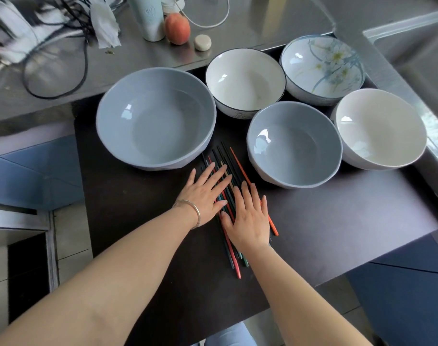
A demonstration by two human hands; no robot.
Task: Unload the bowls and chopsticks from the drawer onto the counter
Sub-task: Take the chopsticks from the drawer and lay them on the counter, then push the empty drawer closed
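nothing unloaded yet: my left hand (206, 193) and right hand (250, 216) lie flat and open, gripping nothing, on the coloured chopsticks (231, 245) fanned loose in the dark drawer (138, 221) between two grey bowls (155, 118). i judge gathering them comes next, then the steel counter (238, 33).
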